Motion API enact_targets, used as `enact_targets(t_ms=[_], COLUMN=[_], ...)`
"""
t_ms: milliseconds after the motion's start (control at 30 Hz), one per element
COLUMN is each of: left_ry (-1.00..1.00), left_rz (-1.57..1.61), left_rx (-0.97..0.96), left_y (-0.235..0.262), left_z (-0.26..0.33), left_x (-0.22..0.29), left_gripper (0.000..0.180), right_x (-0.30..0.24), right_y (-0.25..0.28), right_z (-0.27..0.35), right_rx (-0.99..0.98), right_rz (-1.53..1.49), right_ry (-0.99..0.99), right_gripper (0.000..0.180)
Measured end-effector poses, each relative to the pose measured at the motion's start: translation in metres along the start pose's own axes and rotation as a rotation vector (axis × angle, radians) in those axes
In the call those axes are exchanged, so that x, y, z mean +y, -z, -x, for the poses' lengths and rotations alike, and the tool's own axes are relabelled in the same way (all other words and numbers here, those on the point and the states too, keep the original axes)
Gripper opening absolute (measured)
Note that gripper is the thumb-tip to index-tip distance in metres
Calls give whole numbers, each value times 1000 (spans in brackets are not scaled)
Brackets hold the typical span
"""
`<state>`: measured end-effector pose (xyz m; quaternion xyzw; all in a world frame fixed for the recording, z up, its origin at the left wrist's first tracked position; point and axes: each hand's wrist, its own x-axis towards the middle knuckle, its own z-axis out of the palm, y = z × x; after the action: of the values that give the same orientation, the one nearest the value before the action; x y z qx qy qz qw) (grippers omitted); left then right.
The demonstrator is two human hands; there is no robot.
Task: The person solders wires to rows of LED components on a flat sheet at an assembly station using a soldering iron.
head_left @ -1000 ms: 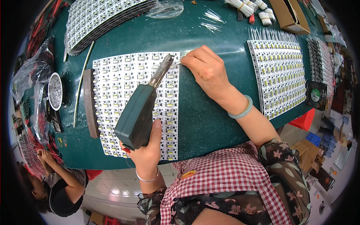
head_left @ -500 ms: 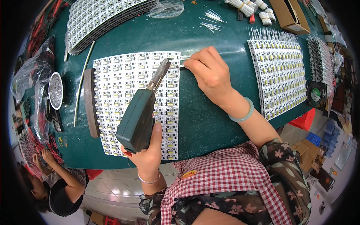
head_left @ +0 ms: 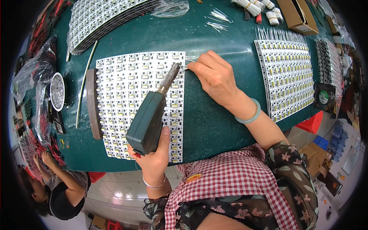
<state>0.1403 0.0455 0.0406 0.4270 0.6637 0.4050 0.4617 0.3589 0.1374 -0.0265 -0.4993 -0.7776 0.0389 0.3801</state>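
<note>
A white circuit board panel (head_left: 124, 90) with rows of small yellowish LED parts lies on the green table. My left hand (head_left: 155, 165) is closed round the handle of a dark green soldering gun (head_left: 147, 122). The gun's dark tip reaches the panel's right edge, near the upper right corner. At that edge my right hand (head_left: 215, 74) pinches a thin wire, whose end is close to the tip; whether they touch cannot be made out. Just above, another pale wire (head_left: 191, 58) sticks out from the panel's edge.
A dark bar (head_left: 93, 103) lies along the panel's left side. A stack of panels (head_left: 111, 23) is at the far left, a wired panel (head_left: 283, 76) at the right beside a small fan (head_left: 325, 96). Loose wires (head_left: 217, 26) and a cardboard box (head_left: 297, 17) are at the back.
My left hand and the soldering gun have moved slightly right, the tip now lower and closer to the panel's edge. My right hand stays nearly in place with the wire.
</note>
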Motion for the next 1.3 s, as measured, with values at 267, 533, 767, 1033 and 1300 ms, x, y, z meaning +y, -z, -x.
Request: enact_targets(t_ms=[267, 533, 767, 1033, 1300], left_ry=[45, 37, 8, -54, -65], left_rz=[45, -37, -37, -8, -17], left_rx=[-11, -40, -9, 56, 61], left_y=[-2, -2, -2, -3, -1], left_z=[0, 2, 0, 3, 4], left_x=[4, -4, 1, 9, 8], left_gripper=[26, 26, 28, 31, 30], right_x=[0, 1, 1, 2, -4], right_y=[-1, 0, 0, 0, 4], right_z=[-1, 0, 1, 1, -2], right_rx=[5, 9, 3, 3, 79], right_rz=[-19, -21, -12, -6, -21], right_ry=[-8, -9, -10, -13, 0], right_gripper=[16, 16, 16, 15, 10])
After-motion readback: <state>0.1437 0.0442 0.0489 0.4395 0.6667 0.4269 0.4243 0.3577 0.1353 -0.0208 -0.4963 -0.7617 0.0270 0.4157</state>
